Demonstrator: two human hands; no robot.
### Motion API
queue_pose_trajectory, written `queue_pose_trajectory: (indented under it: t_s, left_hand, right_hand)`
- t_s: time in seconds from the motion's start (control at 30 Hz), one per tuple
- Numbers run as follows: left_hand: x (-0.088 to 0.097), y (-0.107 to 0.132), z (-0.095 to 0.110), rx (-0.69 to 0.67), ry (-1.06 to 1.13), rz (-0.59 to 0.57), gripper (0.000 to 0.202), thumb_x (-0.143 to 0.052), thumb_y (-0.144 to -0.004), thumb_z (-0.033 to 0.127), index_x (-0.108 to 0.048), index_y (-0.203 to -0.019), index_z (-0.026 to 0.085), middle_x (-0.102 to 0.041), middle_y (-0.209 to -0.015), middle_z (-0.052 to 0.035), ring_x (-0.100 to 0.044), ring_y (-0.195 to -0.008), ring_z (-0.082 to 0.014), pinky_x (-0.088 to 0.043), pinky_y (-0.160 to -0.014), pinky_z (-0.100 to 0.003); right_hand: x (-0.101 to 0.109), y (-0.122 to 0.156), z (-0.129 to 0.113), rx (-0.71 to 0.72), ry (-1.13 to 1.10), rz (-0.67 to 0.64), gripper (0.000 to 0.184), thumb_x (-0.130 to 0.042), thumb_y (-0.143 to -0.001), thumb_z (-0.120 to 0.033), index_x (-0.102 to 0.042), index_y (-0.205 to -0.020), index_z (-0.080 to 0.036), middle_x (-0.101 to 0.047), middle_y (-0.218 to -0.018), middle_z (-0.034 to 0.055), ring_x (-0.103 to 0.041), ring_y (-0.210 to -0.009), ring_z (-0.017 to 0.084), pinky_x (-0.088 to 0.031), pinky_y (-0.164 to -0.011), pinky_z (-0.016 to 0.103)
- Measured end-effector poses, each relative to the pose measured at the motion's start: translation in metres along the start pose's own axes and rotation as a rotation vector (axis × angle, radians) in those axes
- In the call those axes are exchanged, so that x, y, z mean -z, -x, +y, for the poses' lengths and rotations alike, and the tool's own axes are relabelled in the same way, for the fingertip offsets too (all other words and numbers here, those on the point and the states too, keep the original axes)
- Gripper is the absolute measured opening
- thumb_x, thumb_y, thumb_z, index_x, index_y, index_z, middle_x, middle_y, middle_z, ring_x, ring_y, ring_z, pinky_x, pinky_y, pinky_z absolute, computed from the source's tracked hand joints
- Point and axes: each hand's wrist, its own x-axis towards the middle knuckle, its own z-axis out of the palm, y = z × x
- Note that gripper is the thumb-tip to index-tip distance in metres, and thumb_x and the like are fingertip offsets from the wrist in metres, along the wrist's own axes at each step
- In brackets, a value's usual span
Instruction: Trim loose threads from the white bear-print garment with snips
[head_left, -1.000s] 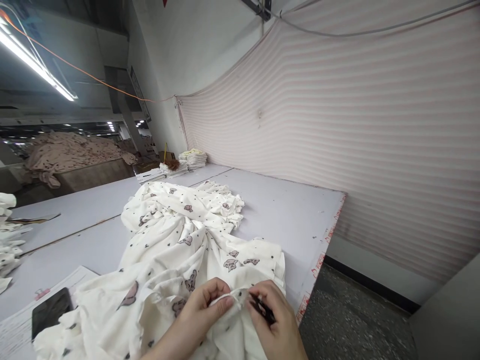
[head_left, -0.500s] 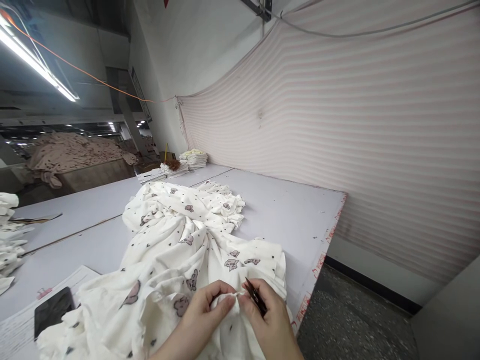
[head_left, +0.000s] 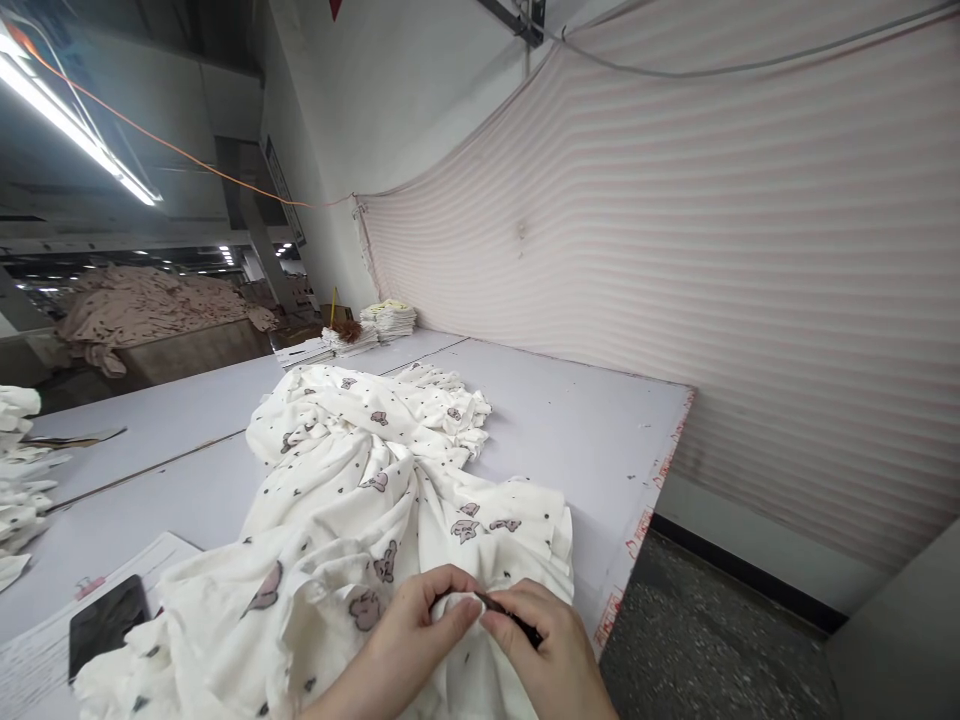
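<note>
A white garment printed with small pinkish-grey animals and dark dots lies bunched across the near part of the table. My left hand pinches a fold of its fabric between thumb and fingers. Close beside it, my right hand is closed around small dark thread snips. The tip of the snips meets the cloth at the left fingertips. The right thumb and fingers cover most of the tool, and the exact cutting point is hidden.
A black phone lies on printed paper at the left. White folded stacks stand at the table's far end. More white cloth sits at the left edge. Striped fabric hangs along the wall; the table's right edge carries red-printed tape.
The snips have swung from pointing up and away to lying nearly level, their tip now at the pinched fabric. My right hand has turned with them; my left keeps its pinch.
</note>
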Motion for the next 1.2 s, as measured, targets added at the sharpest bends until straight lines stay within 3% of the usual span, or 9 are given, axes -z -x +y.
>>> queue_pose_trajectory:
  t_s: [0.1,0.23,0.43,0.53,0.7,0.77,0.9,1.03,1.2]
  left_hand:
    - [0.013,-0.006,0.0,-0.035,0.087,0.129,0.03,-0.057,-0.084,0.048,-0.064,-0.085,0.019,-0.064,-0.083,-0.002,-0.056,-0.085,-0.0197,-0.042,-0.076,-0.028]
    - [0.067,-0.016,0.001,0.086,0.661,0.621,0.034,-0.072,-0.069,0.047,-0.053,-0.086,0.025,-0.061,-0.071,0.0047,-0.057,-0.064,-0.0167,-0.047,-0.063,-0.029]
    - [0.107,-0.015,0.002,0.128,0.759,0.415,0.027,-0.056,-0.082,0.044,-0.057,-0.07,0.02,-0.042,-0.048,0.0059,-0.042,-0.043,-0.0092,-0.038,-0.048,-0.022]
    - [0.084,-0.014,0.006,0.121,0.434,0.182,0.031,-0.063,-0.08,0.049,-0.063,-0.089,0.019,-0.045,-0.051,0.0063,-0.033,-0.041,-0.0059,-0.025,-0.043,-0.018]
    - [0.018,-0.018,0.008,-0.041,-0.476,-0.125,0.031,-0.06,-0.082,0.033,-0.064,-0.113,0.034,-0.065,-0.112,-0.0024,-0.059,-0.104,-0.0256,-0.043,-0.086,-0.033]
    - [-0.005,-0.021,0.005,-0.124,-0.624,-0.21,0.038,-0.053,-0.081,0.021,-0.061,-0.116,0.033,-0.064,-0.109,-0.0043,-0.063,-0.095,-0.0272,-0.043,-0.08,-0.035]
    - [-0.013,-0.019,0.005,-0.147,-0.609,-0.215,0.023,-0.042,-0.084,0.014,-0.061,-0.093,0.024,-0.063,-0.093,-0.0024,-0.062,-0.083,-0.0198,-0.043,-0.073,-0.028]
    - [0.015,-0.006,0.018,-0.031,-0.418,-0.294,0.024,-0.051,-0.087,0.032,-0.059,-0.11,0.029,-0.067,-0.1,0.0006,-0.061,-0.091,-0.0187,-0.042,-0.077,-0.025]
    - [0.04,0.01,0.015,0.07,-0.364,-0.103,0.02,-0.048,-0.088,0.041,-0.058,-0.092,0.024,-0.055,-0.078,0.0036,-0.046,-0.063,-0.0133,-0.036,-0.062,-0.023]
  right_hand:
    - [0.007,0.001,0.009,-0.038,-0.102,0.106,0.026,-0.054,-0.088,-0.043,-0.069,-0.085,-0.022,-0.066,-0.083,0.0034,-0.064,-0.083,0.019,-0.047,-0.073,0.024]
    - [0.034,0.003,0.038,-0.206,0.08,0.304,0.036,-0.052,-0.085,-0.053,-0.06,-0.095,-0.02,-0.067,-0.092,0.0063,-0.063,-0.086,0.022,-0.048,-0.075,0.03]
    - [0.048,-0.001,0.064,-0.294,0.335,0.185,0.024,-0.052,-0.082,-0.043,-0.062,-0.077,-0.022,-0.07,-0.08,0.0049,-0.065,-0.075,0.026,-0.047,-0.066,0.034]
    - [0.042,0.002,0.057,-0.262,0.339,0.215,0.028,-0.042,-0.089,-0.043,-0.061,-0.086,-0.022,-0.07,-0.092,0.0066,-0.064,-0.087,0.027,-0.046,-0.072,0.036]
    - [0.034,0.021,0.046,-0.27,0.363,0.123,0.035,-0.035,-0.092,-0.048,-0.06,-0.086,-0.024,-0.07,-0.084,0.0065,-0.065,-0.079,0.026,-0.046,-0.07,0.034]
    - [0.027,0.027,0.045,-0.287,0.299,0.109,0.038,-0.038,-0.091,-0.051,-0.061,-0.08,-0.023,-0.069,-0.075,0.0053,-0.064,-0.071,0.024,-0.046,-0.066,0.033]
    - [0.001,0.034,0.041,-0.248,-0.185,0.194,0.044,-0.052,-0.081,-0.062,-0.066,-0.079,-0.02,-0.068,-0.075,0.0047,-0.063,-0.073,0.021,-0.048,-0.067,0.029]
    - [-0.027,0.041,0.031,-0.375,-0.556,0.074,0.052,-0.058,-0.073,-0.07,-0.066,-0.085,-0.02,-0.049,-0.048,-0.0043,-0.036,-0.038,0.009,-0.033,-0.04,0.021]
    - [-0.028,0.041,0.027,-0.279,-0.358,0.2,0.045,-0.053,-0.08,-0.063,-0.061,-0.088,-0.02,-0.056,-0.061,-0.0008,-0.05,-0.054,0.014,-0.042,-0.055,0.024]
